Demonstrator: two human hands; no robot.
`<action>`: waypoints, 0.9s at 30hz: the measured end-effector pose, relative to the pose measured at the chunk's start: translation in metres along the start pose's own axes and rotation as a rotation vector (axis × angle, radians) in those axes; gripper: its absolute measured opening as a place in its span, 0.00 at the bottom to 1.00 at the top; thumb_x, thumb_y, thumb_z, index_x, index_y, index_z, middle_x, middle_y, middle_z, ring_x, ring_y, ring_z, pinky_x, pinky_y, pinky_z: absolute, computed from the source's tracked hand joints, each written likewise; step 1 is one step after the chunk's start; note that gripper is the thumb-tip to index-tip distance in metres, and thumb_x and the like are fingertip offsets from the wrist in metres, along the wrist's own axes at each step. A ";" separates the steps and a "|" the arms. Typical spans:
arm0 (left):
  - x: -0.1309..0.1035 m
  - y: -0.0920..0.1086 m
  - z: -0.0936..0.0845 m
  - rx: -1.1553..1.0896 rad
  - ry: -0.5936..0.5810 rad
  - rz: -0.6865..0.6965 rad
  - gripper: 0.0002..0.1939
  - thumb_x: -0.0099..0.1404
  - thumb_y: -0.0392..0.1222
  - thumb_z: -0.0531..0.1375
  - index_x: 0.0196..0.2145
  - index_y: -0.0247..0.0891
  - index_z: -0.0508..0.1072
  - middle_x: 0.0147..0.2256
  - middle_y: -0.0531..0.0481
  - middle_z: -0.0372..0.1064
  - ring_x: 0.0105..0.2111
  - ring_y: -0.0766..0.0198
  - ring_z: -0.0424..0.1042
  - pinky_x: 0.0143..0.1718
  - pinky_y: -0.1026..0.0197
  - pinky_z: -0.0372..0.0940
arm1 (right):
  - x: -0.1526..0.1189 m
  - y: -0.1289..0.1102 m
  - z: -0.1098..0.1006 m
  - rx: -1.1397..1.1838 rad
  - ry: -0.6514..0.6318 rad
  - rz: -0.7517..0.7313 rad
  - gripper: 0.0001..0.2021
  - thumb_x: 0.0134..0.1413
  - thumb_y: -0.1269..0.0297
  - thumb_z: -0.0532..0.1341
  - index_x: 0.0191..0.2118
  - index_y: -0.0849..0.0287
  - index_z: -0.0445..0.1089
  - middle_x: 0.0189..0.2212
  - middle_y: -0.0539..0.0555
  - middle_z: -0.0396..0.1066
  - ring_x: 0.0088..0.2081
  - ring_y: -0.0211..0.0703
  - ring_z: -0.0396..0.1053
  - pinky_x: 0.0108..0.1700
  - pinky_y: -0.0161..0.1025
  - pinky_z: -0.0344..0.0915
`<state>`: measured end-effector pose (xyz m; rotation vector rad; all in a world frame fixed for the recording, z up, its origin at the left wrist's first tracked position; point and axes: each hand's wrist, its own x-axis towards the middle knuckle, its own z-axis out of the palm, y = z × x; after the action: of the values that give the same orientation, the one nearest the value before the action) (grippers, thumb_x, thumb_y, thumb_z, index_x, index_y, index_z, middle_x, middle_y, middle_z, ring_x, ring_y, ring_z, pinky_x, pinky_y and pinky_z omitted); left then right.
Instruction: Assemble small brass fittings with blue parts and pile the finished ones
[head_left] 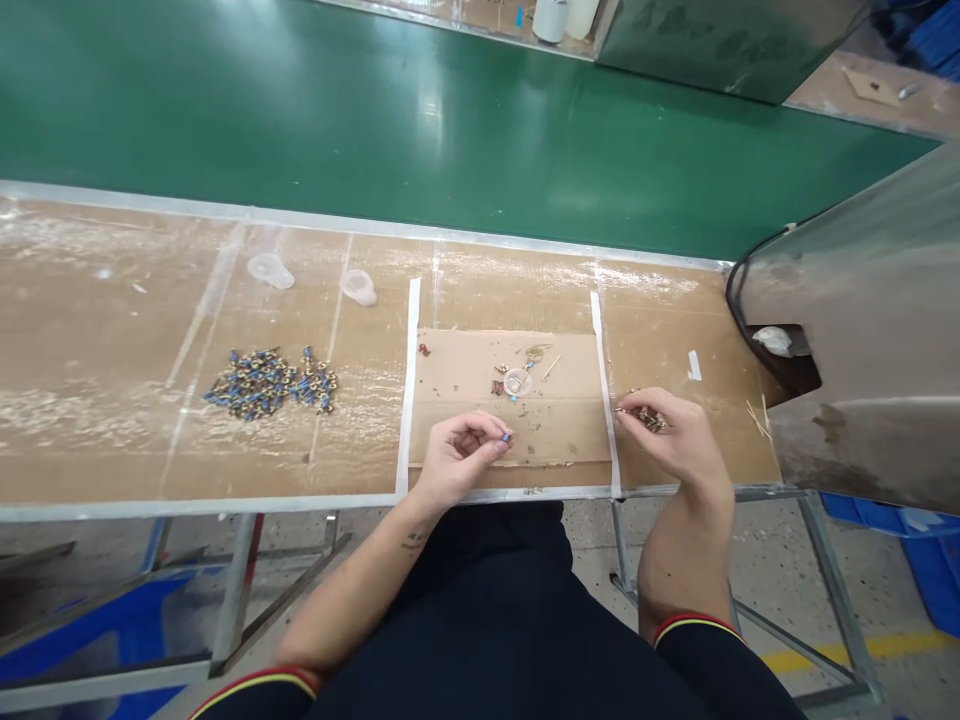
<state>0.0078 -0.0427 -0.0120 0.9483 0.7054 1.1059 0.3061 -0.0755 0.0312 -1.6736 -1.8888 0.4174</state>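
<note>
My left hand [463, 455] pinches a small blue part [506, 437] between thumb and forefinger, above the front of a cardboard sheet [450, 400]. Over a small pile of brassy parts [651, 420], right of the sheet, my right hand [671, 430] has its thumb and forefinger pressed together. A tiny piece shows at those fingertips, too small to name. On the sheet a small clear cup [517, 381] stands with a stick in it, beside reddish parts [497, 387] and a loose wooden stick [551, 368].
Several blue and brass parts [255, 385] lie heaped on the left of the table. Two clear plastic cups [358, 287] are behind them. A green surface [375, 130] runs along the far side. At the right stands a metal housing [885, 330] with a black cable.
</note>
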 end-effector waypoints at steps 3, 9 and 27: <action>-0.013 -0.003 0.008 -0.046 -0.023 0.022 0.12 0.60 0.44 0.73 0.28 0.36 0.77 0.30 0.45 0.78 0.28 0.66 0.77 0.31 0.66 0.74 | -0.004 -0.032 0.015 0.241 0.130 -0.144 0.04 0.55 0.70 0.67 0.35 0.54 0.77 0.28 0.50 0.80 0.29 0.42 0.76 0.32 0.40 0.72; -0.033 0.001 0.012 -0.023 -0.003 0.033 0.10 0.61 0.41 0.73 0.28 0.37 0.76 0.29 0.47 0.78 0.30 0.65 0.79 0.29 0.67 0.74 | -0.011 -0.093 0.069 0.743 0.311 -0.181 0.03 0.54 0.65 0.73 0.35 0.50 0.80 0.27 0.51 0.80 0.26 0.42 0.75 0.28 0.41 0.71; -0.045 0.004 0.015 0.080 0.064 0.107 0.09 0.63 0.40 0.71 0.28 0.38 0.76 0.28 0.48 0.79 0.30 0.63 0.80 0.32 0.64 0.76 | -0.031 -0.118 0.089 0.817 0.186 0.082 0.02 0.58 0.66 0.69 0.35 0.52 0.82 0.26 0.53 0.80 0.27 0.41 0.75 0.28 0.38 0.73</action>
<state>0.0051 -0.0889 -0.0015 1.0318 0.7630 1.2142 0.1603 -0.1127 0.0237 -1.1748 -1.2503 0.8875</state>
